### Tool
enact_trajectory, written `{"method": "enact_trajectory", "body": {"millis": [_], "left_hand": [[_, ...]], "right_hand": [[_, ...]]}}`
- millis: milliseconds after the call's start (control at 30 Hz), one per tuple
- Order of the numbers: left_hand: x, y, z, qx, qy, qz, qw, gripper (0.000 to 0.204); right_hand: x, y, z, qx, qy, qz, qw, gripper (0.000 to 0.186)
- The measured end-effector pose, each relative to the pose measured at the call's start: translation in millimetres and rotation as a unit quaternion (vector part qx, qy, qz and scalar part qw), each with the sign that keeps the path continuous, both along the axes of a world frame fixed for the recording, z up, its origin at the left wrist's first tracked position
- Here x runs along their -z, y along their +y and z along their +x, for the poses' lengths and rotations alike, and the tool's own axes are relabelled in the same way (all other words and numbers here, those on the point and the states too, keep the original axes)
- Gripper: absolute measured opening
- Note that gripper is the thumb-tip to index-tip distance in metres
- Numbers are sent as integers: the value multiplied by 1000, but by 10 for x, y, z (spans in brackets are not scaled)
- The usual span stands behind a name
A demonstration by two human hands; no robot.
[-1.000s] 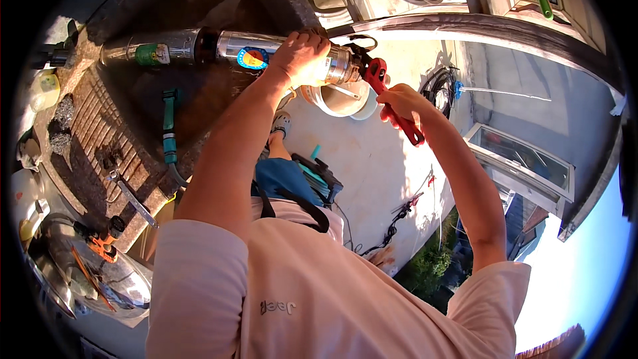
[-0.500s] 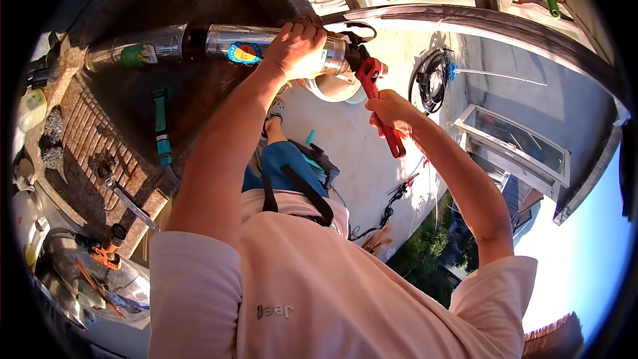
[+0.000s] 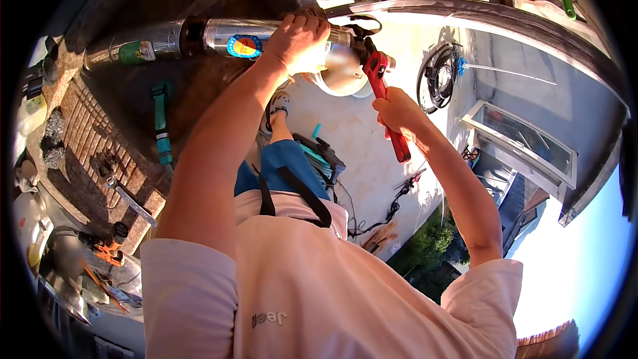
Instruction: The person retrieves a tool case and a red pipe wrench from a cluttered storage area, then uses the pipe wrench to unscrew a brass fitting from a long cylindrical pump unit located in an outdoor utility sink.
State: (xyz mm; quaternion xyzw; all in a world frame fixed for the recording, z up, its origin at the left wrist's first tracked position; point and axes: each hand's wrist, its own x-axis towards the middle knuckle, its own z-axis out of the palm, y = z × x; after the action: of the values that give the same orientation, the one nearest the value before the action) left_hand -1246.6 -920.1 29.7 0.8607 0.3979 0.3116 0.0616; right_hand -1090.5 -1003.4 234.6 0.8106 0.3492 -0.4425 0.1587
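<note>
A long shiny metal cylinder, apparently a submersible pump (image 3: 216,34), lies crosswise over the dark stone basin, bearing a round blue-and-orange sticker and a green label. My left hand (image 3: 299,43) is closed over the top of its right part. At the pump's right end, the jaws of a red pipe wrench (image 3: 377,70) sit on a dark fitting (image 3: 359,45). My right hand (image 3: 401,113) wraps round the wrench's handle, which slants down toward me. The fingers of both hands are partly hidden. A white bucket (image 3: 337,80) stands below the fitting.
A stone basin with a ribbed washboard (image 3: 116,136) spreads at the left, with a teal-handled tool (image 3: 161,123) in it. An orange-and-black tool (image 3: 109,252) lies lower left. A black hose coil (image 3: 435,80) hangs at the right wall near a window (image 3: 522,143). A teal-and-black case (image 3: 322,159) sits by my leg.
The wrench and my right hand appear slightly farther right and lower, while the whole view has shifted a little. Both hands keep their holds.
</note>
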Motion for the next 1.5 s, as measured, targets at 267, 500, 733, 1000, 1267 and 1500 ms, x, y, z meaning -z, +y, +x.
{"method": "enact_trajectory", "body": {"millis": [267, 500, 733, 1000, 1267, 1500], "left_hand": [[10, 2, -24, -8, 17, -9, 1000, 60], [106, -2, 6, -19, -8, 5, 1000, 46], [-5, -16, 2, 7, 43, -57, 997, 67], [-279, 235, 78, 119, 123, -194, 966, 52], [-227, 295, 90, 143, 112, -184, 966, 47], [-283, 342, 97, 163, 131, -248, 946, 45]], "right_hand": [[-10, 215, -82, 28, 18, -22, 999, 21], [148, -137, -125, -15, 2, 39, 999, 25], [227, -333, -162, -49, -3, 93, 994, 30], [423, -442, 1, -61, -31, 105, 992, 26], [472, -502, -15, -77, -34, 157, 984, 25], [435, -513, -127, 38, 24, 188, 981, 20]]}}
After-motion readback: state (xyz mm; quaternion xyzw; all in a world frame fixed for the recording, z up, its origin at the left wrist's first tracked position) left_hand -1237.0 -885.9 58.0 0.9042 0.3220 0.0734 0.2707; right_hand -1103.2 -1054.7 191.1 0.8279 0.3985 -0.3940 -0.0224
